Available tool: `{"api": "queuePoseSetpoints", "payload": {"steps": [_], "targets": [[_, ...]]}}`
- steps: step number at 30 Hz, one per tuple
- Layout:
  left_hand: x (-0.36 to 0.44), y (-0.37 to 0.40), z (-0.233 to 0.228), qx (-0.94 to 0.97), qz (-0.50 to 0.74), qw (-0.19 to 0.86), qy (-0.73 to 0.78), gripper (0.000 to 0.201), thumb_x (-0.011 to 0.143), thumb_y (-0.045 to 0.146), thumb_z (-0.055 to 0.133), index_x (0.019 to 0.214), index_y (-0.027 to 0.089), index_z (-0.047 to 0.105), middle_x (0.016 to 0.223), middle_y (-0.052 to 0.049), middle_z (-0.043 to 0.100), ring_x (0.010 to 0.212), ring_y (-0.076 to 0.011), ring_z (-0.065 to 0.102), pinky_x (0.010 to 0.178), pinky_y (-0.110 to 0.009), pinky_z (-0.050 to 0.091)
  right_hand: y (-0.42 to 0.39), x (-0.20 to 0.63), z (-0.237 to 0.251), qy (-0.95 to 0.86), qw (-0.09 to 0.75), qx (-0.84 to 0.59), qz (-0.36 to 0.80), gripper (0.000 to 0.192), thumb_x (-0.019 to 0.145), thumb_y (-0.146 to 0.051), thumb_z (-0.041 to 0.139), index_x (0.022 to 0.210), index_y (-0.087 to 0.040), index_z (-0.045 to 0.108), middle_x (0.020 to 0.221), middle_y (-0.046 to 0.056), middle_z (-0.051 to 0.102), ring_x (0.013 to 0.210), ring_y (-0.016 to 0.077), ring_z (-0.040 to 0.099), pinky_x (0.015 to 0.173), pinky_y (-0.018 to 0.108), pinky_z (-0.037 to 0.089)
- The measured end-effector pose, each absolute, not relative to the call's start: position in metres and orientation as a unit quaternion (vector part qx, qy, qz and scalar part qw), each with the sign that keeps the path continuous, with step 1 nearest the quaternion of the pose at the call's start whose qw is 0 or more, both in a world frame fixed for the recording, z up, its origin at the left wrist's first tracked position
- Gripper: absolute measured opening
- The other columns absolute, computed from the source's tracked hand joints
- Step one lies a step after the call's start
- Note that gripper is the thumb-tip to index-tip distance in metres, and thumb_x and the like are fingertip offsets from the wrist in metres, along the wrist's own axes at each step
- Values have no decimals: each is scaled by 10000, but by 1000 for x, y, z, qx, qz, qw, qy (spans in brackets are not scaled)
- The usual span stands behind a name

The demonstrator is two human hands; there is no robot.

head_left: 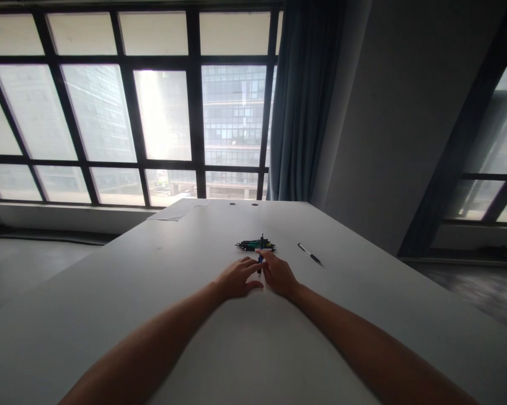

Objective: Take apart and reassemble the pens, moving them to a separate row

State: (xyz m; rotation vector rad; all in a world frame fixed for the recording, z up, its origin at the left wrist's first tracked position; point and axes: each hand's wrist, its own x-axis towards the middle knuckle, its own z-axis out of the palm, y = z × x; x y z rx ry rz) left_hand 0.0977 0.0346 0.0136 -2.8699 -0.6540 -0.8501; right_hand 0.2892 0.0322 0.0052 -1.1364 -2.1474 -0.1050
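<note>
Beyond the hands, across the far end of the workspace, stands a window wall (pixel 196 112), with 1 blue curtain (pixel 299 112) hanging ahead and to the right. Beneath the hands extends 1 white table (pixel 236 354). Far ahead and to the left of the hands, paper (pixel 169 212) lies flat on it; at least 1 sheet is visible.

Hands, 2 in total: the right hand (pixel 279 275) is curled, its fingers appearing to grip 1 blue pen (pixel 260 259). The left hand (pixel 236 278) is partly open, thumb spread, with its fingers reaching the same pen; whether they also grip it cannot be determined.

Just ahead of the hands lies 1 pen pile (pixel 247 245), with black and green barrels. At least 3 pens are present; overlap prevents an exact count. To the right of the right hand, 1 black-and-white pen (pixel 309 253) lies apart from the pile. Far ahead of the hands, 2 dark discs (pixel 232 203) are set near the table's far edge.

Progress, as judged from this layout: pen handling is underway. 1 pen is at the hands, 1 is separate, and the rest are grouped. Whether the separate pen counts as done or left cannot be determined.
</note>
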Motion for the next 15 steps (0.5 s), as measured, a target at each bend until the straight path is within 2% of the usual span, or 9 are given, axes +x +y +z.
{"api": "queuePoseSetpoints", "payload": {"steps": [5,8,10,12,15], "targets": [[98,35,12,-938,-265,31,-222,557,913,471,475,1402,213,404,1221,-128,602,1090,-262,546,918,-432,487,37,295,7,-828,352,-429,-77,395,923,-133,361,1283,-197,510,1175,67,626,1037,173,594,864,292,486],[97,34,11,-934,-273,34,-230,609,915,448,472,1454,215,307,1293,-131,560,1139,-271,526,944,-449,474,44,303,15,-828,328,-424,-166,295,964,-240,388,1124,-178,627,1020,91,644,919,195,583,788,301,469],[97,33,11,-926,-282,39,-250,668,912,446,473,1485,213,219,1370,-138,497,1182,-285,502,963,-475,459,50,313,25,-808,317,-444,-222,280,965,-287,414,1028,-168,660,1003,108,628,904,212,560,786,320,440],[96,33,11,-918,-284,38,-273,676,915,429,466,1493,222,184,1417,-130,453,1204,-291,489,966,-488,455,57,326,35,-777,318,-485,-244,256,959,-253,424,1032,-147,645,1035,115,621,916,217,552,803,325,415],[97,33,11,-914,-269,24,-302,604,923,391,447,1473,240,248,1368,-106,510,1172,-276,515,941,-469,474,68,352,41,-740,304,-561,-210,259,950,-212,433,1153,-152,582,1037,88,633,858,192,573,757,293,400]]}}
